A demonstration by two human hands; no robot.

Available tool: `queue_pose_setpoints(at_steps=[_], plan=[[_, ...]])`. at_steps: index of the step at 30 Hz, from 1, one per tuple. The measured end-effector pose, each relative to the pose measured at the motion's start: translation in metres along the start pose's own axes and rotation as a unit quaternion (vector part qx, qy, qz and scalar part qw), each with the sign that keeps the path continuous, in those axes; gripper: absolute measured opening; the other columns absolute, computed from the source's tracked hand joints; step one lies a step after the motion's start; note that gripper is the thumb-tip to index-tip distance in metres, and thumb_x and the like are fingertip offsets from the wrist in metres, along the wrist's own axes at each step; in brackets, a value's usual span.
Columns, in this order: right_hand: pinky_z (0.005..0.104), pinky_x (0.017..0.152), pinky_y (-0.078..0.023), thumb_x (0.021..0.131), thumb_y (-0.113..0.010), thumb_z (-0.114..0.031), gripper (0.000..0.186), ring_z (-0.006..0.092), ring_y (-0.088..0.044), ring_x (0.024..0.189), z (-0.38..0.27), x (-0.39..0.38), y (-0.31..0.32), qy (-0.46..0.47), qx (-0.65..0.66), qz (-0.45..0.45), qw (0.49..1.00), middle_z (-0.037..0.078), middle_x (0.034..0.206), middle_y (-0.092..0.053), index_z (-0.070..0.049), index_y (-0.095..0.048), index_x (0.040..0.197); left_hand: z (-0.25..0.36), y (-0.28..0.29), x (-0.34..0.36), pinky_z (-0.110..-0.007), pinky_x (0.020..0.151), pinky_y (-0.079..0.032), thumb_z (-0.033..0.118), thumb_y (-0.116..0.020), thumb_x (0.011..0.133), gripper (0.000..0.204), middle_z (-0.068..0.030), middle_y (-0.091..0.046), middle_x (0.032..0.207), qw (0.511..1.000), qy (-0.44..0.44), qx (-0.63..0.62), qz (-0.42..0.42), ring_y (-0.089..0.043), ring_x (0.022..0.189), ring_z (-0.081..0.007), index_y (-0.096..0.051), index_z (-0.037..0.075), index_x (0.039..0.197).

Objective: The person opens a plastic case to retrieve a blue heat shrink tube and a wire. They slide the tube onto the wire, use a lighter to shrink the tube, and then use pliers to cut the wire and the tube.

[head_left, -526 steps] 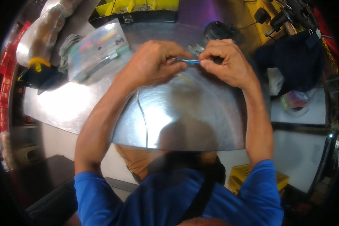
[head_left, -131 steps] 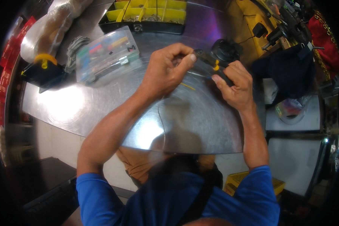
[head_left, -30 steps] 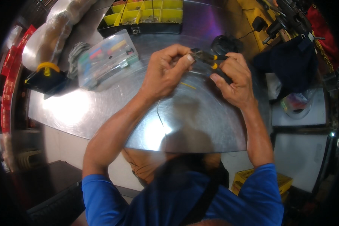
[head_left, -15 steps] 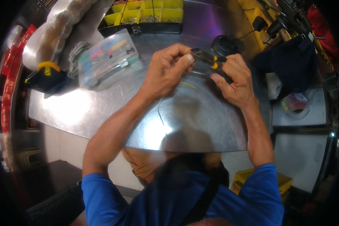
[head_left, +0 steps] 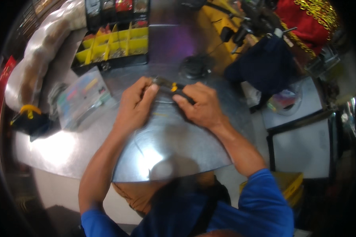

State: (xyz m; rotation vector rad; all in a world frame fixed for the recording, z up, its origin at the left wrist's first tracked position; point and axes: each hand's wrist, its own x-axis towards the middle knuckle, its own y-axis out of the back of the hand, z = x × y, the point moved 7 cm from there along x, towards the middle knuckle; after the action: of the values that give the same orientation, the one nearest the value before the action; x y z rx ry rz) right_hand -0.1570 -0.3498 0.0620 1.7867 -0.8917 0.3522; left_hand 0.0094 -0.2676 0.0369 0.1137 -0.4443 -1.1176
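My right hand (head_left: 201, 103) is wrapped round the black-and-yellow handles of a pair of pliers (head_left: 168, 84), whose jaws point left. At those jaws my left hand (head_left: 136, 100) is closed, thumb against fingers. Whatever it pinches is too small and blurred to name. A thin yellow strip (head_left: 160, 115) lies on the metal table (head_left: 194, 152) below the tool. Near my left wrist a thin dark wire-like line (head_left: 139, 146) shows on the tabletop. Motion smears the picture somewhat.
An organizer box with yellow compartments (head_left: 118, 44) stands at the far left, holding small parts. Nearer lies a clear plastic case (head_left: 83, 96). A round black object (head_left: 194, 67) sits beyond my hands. Dark cloth (head_left: 267, 65) hangs at the right; a plastic-wrapped roll (head_left: 35, 59) lies left.
The whole view has shifted: table items now appear farther left and the right side shows more. Both hands stay together at the pliers, which now lie more level.
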Motion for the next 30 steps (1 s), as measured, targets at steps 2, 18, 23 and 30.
queue_pose_setpoints(at_steps=[2, 18, 23, 30], plan=[[0.0422, 0.056, -0.046, 0.091, -0.076, -0.023, 0.029, 0.0287, -0.058, 0.059, 0.002, -0.002, 0.0, -0.031, 0.019, -0.009, 0.999, 0.012, 0.065, -0.058, -0.004, -0.06, 0.076, 0.006, -0.001, 0.003, -0.028, 0.062, -0.033, 0.024, -0.061, 0.105, 0.03, 0.003, -0.04, 0.074, 0.999, -0.037, 0.026, 0.01, -0.036, 0.07, -0.0091, -0.049, 0.006, 0.084], [0.0398, 0.048, -0.042, 0.096, -0.073, -0.025, 0.032, 0.0234, -0.054, 0.047, 0.013, -0.007, 0.0, -0.153, 0.117, -0.016, 0.981, 0.013, 0.056, -0.054, -0.002, -0.061, 0.076, 0.004, -0.006, 0.006, -0.032, 0.054, -0.029, 0.019, -0.076, 0.094, 0.05, 0.0001, -0.038, 0.065, 0.996, -0.036, -0.001, 0.083, -0.03, 0.063, -0.0102, -0.037, 0.005, 0.067], [0.0408, 0.048, -0.042, 0.096, -0.072, -0.024, 0.032, 0.0236, -0.052, 0.047, 0.013, -0.006, -0.008, -0.139, 0.109, 0.009, 0.984, 0.016, 0.057, -0.054, 0.0, -0.062, 0.078, -0.003, -0.001, 0.005, -0.034, 0.053, -0.03, 0.022, -0.076, 0.095, 0.051, -0.0014, -0.037, 0.063, 0.993, -0.046, 0.039, 0.097, -0.031, 0.061, -0.0114, -0.037, 0.005, 0.066], [0.0388, 0.048, -0.039, 0.097, -0.073, -0.025, 0.034, 0.0182, -0.046, 0.047, 0.011, -0.008, -0.005, -0.204, 0.115, -0.037, 0.972, 0.017, 0.058, -0.054, 0.0, -0.063, 0.077, 0.005, -0.005, 0.004, -0.032, 0.049, -0.026, 0.02, -0.076, 0.095, 0.054, 0.0041, -0.034, 0.059, 0.994, -0.063, 0.011, 0.091, -0.029, 0.059, -0.0076, -0.035, 0.008, 0.063]])
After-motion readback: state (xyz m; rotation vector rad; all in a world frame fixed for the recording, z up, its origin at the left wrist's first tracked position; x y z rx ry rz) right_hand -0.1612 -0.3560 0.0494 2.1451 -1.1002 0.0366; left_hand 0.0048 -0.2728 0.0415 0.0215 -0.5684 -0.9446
